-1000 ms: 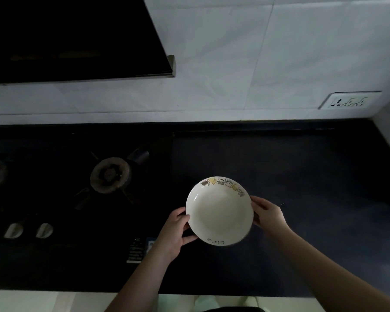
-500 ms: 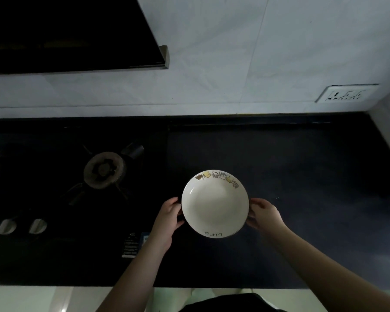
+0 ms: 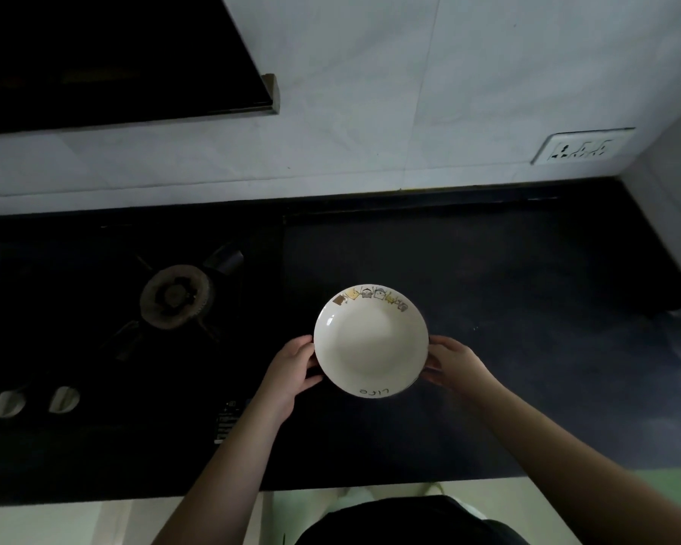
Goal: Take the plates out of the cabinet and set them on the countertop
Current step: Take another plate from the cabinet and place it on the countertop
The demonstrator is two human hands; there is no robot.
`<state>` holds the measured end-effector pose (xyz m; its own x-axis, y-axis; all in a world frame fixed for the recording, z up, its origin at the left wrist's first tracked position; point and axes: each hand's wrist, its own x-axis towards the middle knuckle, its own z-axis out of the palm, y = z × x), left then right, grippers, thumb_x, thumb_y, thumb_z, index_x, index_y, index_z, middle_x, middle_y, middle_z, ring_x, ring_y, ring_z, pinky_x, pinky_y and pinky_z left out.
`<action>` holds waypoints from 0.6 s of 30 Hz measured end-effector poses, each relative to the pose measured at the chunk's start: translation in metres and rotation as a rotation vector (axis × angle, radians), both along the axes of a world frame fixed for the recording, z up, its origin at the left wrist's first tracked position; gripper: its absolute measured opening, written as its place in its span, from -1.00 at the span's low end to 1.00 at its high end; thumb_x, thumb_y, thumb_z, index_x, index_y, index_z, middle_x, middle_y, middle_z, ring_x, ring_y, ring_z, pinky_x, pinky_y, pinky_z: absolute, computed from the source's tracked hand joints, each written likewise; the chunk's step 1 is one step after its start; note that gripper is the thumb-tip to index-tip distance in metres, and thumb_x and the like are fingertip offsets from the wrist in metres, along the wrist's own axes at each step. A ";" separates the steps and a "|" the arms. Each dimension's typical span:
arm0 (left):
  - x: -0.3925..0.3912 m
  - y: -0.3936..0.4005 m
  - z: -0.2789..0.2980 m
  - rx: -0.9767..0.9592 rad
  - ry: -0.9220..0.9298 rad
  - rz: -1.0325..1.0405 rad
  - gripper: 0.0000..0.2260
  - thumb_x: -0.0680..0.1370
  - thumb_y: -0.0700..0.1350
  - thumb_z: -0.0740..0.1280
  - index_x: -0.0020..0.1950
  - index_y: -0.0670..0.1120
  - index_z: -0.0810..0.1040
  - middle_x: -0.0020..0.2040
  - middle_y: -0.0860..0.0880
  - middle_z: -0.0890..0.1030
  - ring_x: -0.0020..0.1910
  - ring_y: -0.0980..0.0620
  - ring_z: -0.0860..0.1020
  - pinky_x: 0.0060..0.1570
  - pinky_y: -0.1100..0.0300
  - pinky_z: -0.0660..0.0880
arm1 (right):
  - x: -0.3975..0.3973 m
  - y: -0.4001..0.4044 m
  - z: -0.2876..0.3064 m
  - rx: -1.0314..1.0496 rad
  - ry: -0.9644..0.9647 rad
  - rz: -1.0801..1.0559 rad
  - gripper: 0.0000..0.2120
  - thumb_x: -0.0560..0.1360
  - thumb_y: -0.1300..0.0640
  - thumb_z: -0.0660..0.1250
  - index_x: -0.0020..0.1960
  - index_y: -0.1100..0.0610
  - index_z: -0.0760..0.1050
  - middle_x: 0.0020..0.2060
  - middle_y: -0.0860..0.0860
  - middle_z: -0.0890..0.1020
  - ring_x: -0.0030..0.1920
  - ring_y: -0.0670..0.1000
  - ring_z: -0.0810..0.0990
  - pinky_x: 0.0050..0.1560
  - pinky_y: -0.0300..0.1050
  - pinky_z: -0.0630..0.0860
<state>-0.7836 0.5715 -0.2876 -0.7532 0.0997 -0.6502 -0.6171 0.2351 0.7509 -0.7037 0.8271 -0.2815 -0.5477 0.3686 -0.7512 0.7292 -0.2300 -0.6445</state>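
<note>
A white plate [image 3: 370,340] with small cartoon figures on its far rim and lettering on its near rim sits level over the dark countertop [image 3: 527,308]. My left hand [image 3: 291,367] grips its left edge and my right hand [image 3: 453,361] grips its right edge. I cannot tell whether the plate's base touches the counter. The cabinet is out of view.
A black gas hob [image 3: 174,295] with a burner lies left of the plate, with two pale knobs [image 3: 32,401] near the front. A dark range hood [image 3: 115,61] hangs at upper left. A wall socket [image 3: 582,145] is at the right, beside a side wall.
The plate has levelled out and both hands have shifted slightly with it, lower toward the counter; the view has tilted a little.
</note>
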 end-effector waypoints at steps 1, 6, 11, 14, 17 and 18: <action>0.000 -0.002 0.002 -0.049 0.033 -0.020 -0.65 0.61 0.00 0.25 0.40 0.05 0.42 0.17 0.11 0.51 0.04 0.16 0.53 -0.19 0.24 0.56 | 0.001 0.000 0.002 0.043 -0.005 0.028 -0.65 0.53 0.14 0.29 0.31 0.09 0.45 -0.04 0.06 0.67 0.00 0.06 0.65 0.00 0.00 0.60; 0.005 -0.012 0.025 -0.318 0.328 -0.250 -0.65 0.62 0.03 0.22 0.42 0.09 0.40 0.31 0.08 0.49 0.13 0.18 0.47 0.06 0.23 0.45 | 0.011 0.007 0.022 0.395 -0.082 0.294 -0.54 0.55 0.01 0.28 0.43 0.03 0.32 0.22 0.06 0.55 -0.08 -0.04 0.51 -0.10 -0.11 0.46; 0.019 -0.013 0.057 -0.575 0.812 -0.654 -0.59 0.61 0.05 0.25 0.44 -0.01 0.37 0.35 0.06 0.47 0.29 0.07 0.44 0.20 0.16 0.43 | 0.028 0.014 0.044 0.640 -0.117 0.521 -0.53 0.58 -0.10 0.22 0.44 0.04 0.33 0.30 0.07 0.53 -0.06 -0.02 0.53 -0.04 -0.14 0.41; 0.033 -0.011 0.069 -0.881 1.023 -0.864 -0.50 0.61 0.08 0.24 0.51 -0.06 0.31 0.45 -0.04 0.41 0.47 -0.09 0.30 0.44 -0.11 0.23 | 0.043 0.007 0.061 0.778 -0.079 0.617 -0.46 0.57 -0.18 0.17 0.49 -0.02 0.22 0.37 0.09 0.43 0.24 0.11 0.51 0.13 0.00 0.47; 0.054 -0.008 0.075 -0.963 1.019 -0.904 -0.48 0.61 0.12 0.22 0.53 -0.05 0.29 0.51 -0.04 0.34 0.53 -0.11 0.21 0.50 -0.16 0.11 | 0.063 -0.006 0.075 0.973 0.033 0.731 -0.41 0.57 -0.24 0.12 0.53 -0.09 0.09 0.43 0.04 0.37 0.37 0.12 0.40 0.28 0.09 0.41; 0.062 -0.007 0.077 -0.974 1.024 -0.913 -0.48 0.60 0.11 0.24 0.52 -0.05 0.31 0.50 -0.05 0.36 0.52 -0.12 0.23 0.49 -0.17 0.13 | 0.070 -0.010 0.079 1.027 0.079 0.765 -0.40 0.57 -0.25 0.10 0.54 -0.09 0.07 0.45 0.01 0.35 0.40 0.11 0.37 0.34 0.09 0.35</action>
